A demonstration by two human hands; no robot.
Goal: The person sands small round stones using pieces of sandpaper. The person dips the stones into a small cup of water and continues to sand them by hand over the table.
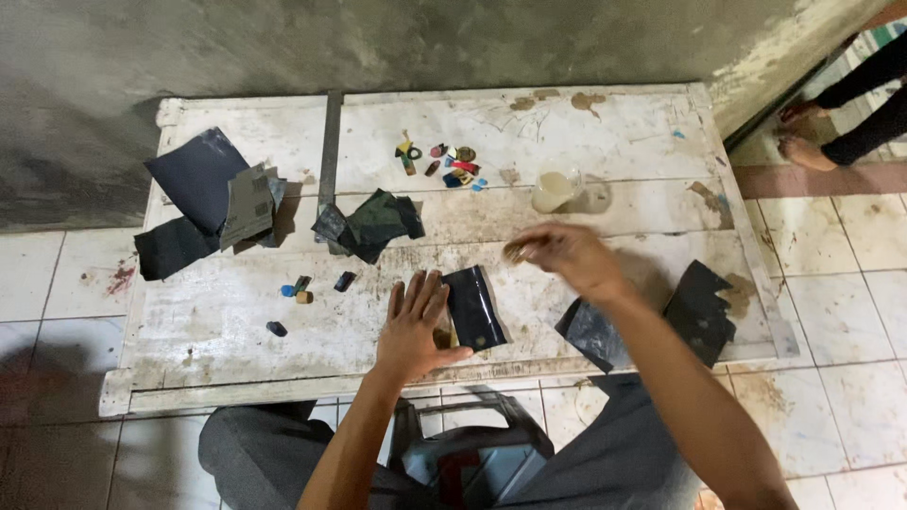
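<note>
Sandpaper work on a worn white counter (227,312), seen from above: the person's left hand (413,326) lies flat with fingers (420,293) spread and released, its thumb side touching a dark, glossy rectangular sheet (474,308) near the counter's front edge. The sheet's long axis runs from the far edge toward the near edge, tilted slightly to the right at its near end, and its surface curls a little and shines.

The right hand (567,255) hovers above the counter just beyond the sheet, fingers bunched around something small; what they pinch is too blurred to tell.

Other dark abrasive sheets (203,198) lie in a loose pile at the far left, a crumpled stack (373,225) sits mid-counter, and two more pieces (699,310) rest at the right. Small coloured chips (452,165), rounded and angular, cluster near the far edge beside a translucent plastic cup (554,190) holding milky liquid. A few small blocks (300,289) lie left of the hand. The counter's paint is scuffed and stained; the floor is pale tile (38,274).
</note>
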